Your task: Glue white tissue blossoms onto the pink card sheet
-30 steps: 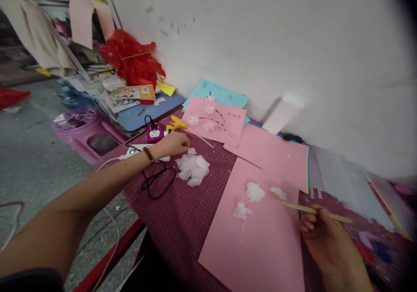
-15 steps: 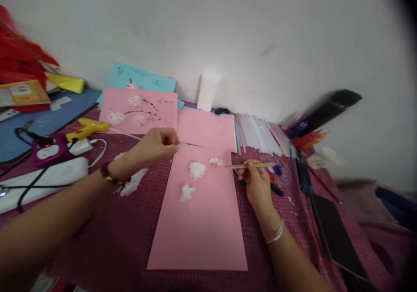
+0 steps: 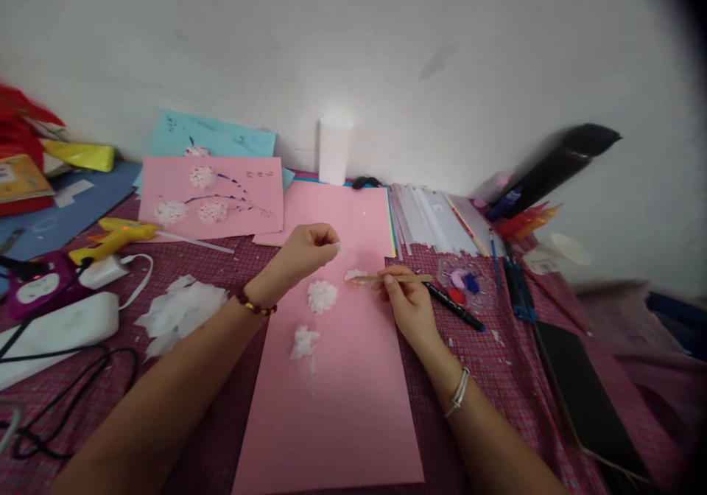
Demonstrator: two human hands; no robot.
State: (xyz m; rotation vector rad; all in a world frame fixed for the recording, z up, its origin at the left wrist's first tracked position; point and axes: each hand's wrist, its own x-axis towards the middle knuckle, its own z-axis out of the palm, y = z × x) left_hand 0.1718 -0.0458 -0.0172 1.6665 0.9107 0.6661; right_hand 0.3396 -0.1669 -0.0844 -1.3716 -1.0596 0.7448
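Note:
My right hand (image 3: 407, 305) is closed around a flat wooden stick (image 3: 417, 278), whose left end lies at a small, low tuft of white paper bits (image 3: 356, 275). My left hand (image 3: 312, 248) hovers above that tuft's left side, thumb and fingers pinched on a tiny white piece of tissue paper (image 3: 339, 247). Beneath both hands is a long pink sheet (image 3: 342, 414). Stuck on it are a fuller round white tuft (image 3: 322, 297) and a looser white clump (image 3: 304, 342) below.
A pile of torn white tissue (image 3: 180, 311) lies left of the sheet, near a yellow glue gun (image 3: 113, 239) and a white power strip (image 3: 66, 333). Finished flower cards (image 3: 259, 211) lean behind. To the right are a black marker (image 3: 456, 307) and a clear paint palette (image 3: 482, 281).
My left hand has moved right, over the small tuft. The stick in my right hand has shifted left so its end meets the tuft. The whole view has turned slightly.

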